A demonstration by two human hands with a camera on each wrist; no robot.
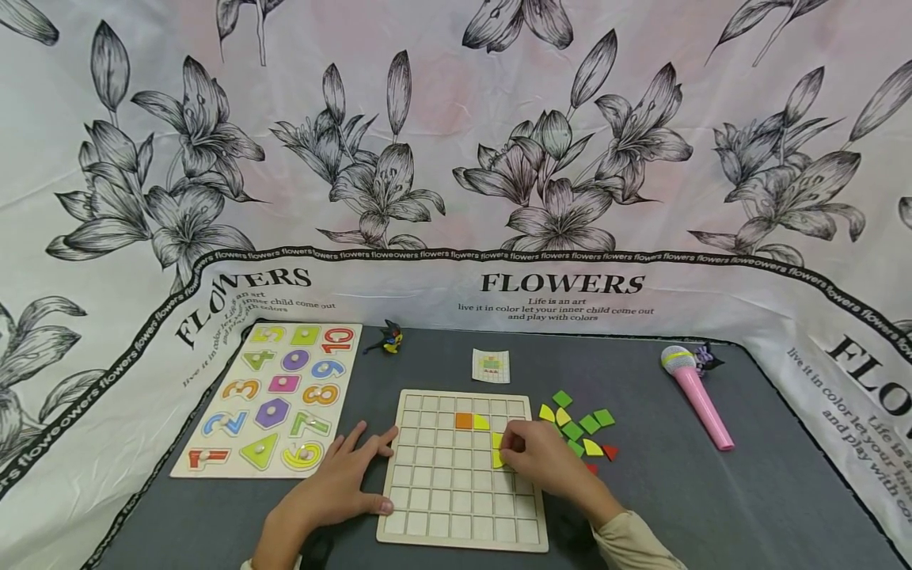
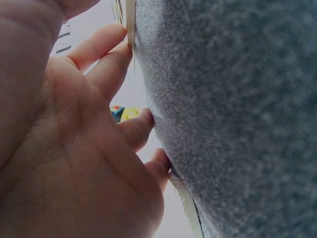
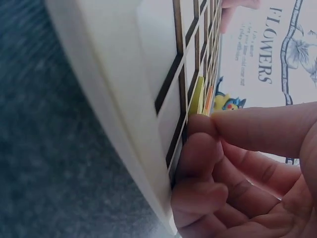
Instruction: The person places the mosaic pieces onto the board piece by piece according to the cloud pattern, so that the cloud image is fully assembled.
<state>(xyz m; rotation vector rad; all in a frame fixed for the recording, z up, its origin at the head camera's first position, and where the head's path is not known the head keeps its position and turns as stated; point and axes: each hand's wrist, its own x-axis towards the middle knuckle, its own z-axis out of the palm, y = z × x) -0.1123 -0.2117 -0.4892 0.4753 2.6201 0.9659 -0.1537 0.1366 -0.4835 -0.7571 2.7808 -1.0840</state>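
A wooden grid board (image 1: 463,507) lies on the grey table, also seen edge-on in the right wrist view (image 3: 124,74). An orange square (image 1: 464,420) and a yellow quarter-round (image 1: 481,422) sit in its second row. My right hand (image 1: 507,450) has its fingers curled and pinches a yellow piece (image 1: 497,451) down in a cell right of centre; its fingertips (image 3: 198,129) touch that piece (image 3: 197,96). My left hand (image 1: 370,469) rests flat with spread fingers against the board's left edge, thumb on the lower corner; in the wrist view its fingertips (image 2: 143,121) press the grey cloth (image 2: 237,124).
Several loose green, yellow and red pieces (image 1: 580,431) lie right of the board. A small pattern card (image 1: 491,366) lies behind it. A number puzzle board (image 1: 274,400) sits at the left, a toy figure (image 1: 388,339) behind, and a pink microphone (image 1: 698,400) at the right.
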